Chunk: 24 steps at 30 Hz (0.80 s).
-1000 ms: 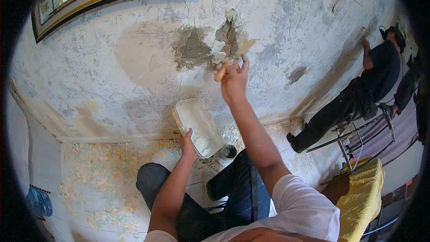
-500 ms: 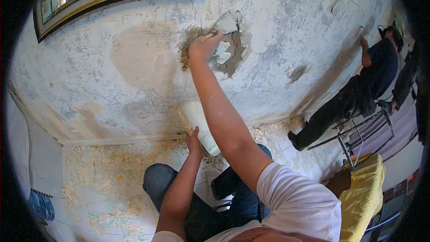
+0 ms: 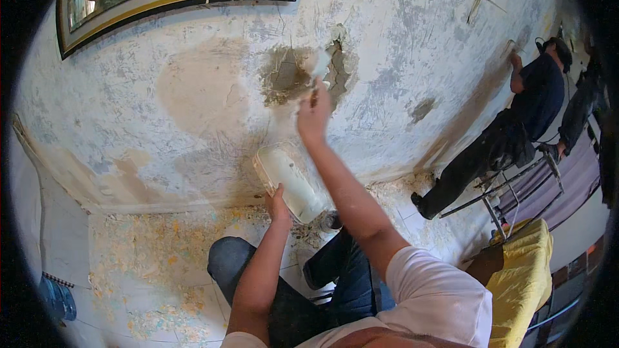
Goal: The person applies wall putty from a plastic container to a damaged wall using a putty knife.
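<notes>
My right hand [image 3: 313, 113] is closed round the handle of a putty knife [image 3: 320, 64]. Its pale blade, slightly blurred, lies over the broken plaster of the wall, between a rough grey-brown patch [image 3: 284, 76] and a cracked, chipped hollow [image 3: 338, 71]. Whether the blade touches the wall, I cannot tell. Lower down, my left hand [image 3: 278, 208] grips the side of a white oblong tray [image 3: 259, 162], thumb over the rim. The tray is tilted and holds whitish paste, with its far end close to the wall.
A framed picture [image 3: 187, 5] hangs at upper left. Flakes of paint [image 3: 155, 270] litter the tiled floor. A small round container [image 3: 331, 221] stands by my foot. At right, another person [image 3: 538, 100] in dark clothes faces the wall, near a metal frame [image 3: 503, 196] and a yellow cloth [image 3: 525, 277].
My right hand has come down and right from the rough patch, uncovering it, and the blade has dropped with it. The tray's inside now shows more fully. The other person's hand remains at the wall.
</notes>
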Tool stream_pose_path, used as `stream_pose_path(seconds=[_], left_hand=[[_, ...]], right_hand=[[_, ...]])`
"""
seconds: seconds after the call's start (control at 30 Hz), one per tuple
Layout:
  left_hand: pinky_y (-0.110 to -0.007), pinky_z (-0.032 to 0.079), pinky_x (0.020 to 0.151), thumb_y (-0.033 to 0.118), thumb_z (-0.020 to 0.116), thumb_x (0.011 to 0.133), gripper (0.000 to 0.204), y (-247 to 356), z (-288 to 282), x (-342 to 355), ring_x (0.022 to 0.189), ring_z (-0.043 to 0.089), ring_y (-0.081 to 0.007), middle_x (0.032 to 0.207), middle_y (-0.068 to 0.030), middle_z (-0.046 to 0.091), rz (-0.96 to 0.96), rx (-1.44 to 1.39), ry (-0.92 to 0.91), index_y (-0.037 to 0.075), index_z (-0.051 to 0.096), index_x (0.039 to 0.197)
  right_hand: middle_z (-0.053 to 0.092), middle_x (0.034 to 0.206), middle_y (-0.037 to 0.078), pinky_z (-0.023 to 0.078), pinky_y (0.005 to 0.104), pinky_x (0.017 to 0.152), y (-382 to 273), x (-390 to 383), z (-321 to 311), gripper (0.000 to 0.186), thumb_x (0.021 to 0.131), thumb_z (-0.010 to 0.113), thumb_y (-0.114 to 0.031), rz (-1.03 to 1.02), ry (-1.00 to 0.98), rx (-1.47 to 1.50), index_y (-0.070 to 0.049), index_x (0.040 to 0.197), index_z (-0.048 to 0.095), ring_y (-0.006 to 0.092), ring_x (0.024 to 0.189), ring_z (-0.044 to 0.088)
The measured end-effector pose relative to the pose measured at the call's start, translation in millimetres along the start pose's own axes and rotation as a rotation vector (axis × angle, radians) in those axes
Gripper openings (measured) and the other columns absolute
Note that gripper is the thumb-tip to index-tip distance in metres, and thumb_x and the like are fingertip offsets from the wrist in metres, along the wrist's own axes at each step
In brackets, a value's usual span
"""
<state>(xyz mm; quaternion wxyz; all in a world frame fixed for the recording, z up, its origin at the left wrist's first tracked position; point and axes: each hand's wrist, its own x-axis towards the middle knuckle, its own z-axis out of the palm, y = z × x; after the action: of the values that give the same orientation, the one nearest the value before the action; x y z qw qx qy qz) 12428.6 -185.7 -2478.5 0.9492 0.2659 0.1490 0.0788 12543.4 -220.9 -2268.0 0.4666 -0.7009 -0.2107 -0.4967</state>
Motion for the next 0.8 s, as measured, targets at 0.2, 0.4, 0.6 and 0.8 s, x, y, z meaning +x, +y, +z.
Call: stream_pose_path(seconds=[0.2,0.4,0.6,0.8], left_hand=[[-0.042,0.046,0.095,0.022,0.062,0.089,0.054,-20.2,-27.0,19.4,0.112,0.056,-0.0305,0.127,-0.0158,0.054,-0.147,-0.131,-0.072,0.003,0.042,0.135],[-0.047,0.047,0.096,0.033,0.053,0.092,0.053,-25.3,-35.9,41.4,0.111,0.058,-0.0326,0.122,-0.0173,0.057,0.009,-0.07,-0.156,0.001,0.042,0.133],[-0.047,0.047,0.097,0.029,0.05,0.094,0.052,-32.7,-26.6,41.8,0.113,0.058,-0.0342,0.128,-0.0179,0.054,0.045,-0.092,-0.187,0.001,0.039,0.136],[-0.048,0.048,0.095,0.028,0.051,0.094,0.055,-37.7,-19.9,37.4,0.113,0.058,-0.0353,0.129,-0.0179,0.053,0.088,-0.02,-0.162,0.001,0.034,0.139]], right_hand=[[0.055,0.076,0.015,0.045,0.0393,0.069,-15.6,87.2,-78.7,0.045,0.078,0.053,0.007,-0.431,-0.022,-0.341,0.0,0.122,0.058,0.0307,0.074,0.054],[0.062,0.082,0.011,0.047,0.0313,0.061,3.7,86.1,-99.8,0.035,0.089,0.055,-0.006,-0.479,-0.153,-0.36,-0.005,0.124,0.06,0.0192,0.069,0.057],[0.059,0.078,0.005,0.038,0.0229,0.04,19.4,-4.1,-159.0,0.033,0.091,0.054,-0.007,0.242,-0.615,0.09,-0.002,0.124,0.055,0.0072,0.048,0.048],[0.062,0.08,0.009,0.043,0.0251,0.038,69.1,-108.2,-179.2,0.036,0.093,0.047,-0.007,0.728,-0.728,0.06,-0.004,0.129,0.047,0.0117,0.047,0.055]])
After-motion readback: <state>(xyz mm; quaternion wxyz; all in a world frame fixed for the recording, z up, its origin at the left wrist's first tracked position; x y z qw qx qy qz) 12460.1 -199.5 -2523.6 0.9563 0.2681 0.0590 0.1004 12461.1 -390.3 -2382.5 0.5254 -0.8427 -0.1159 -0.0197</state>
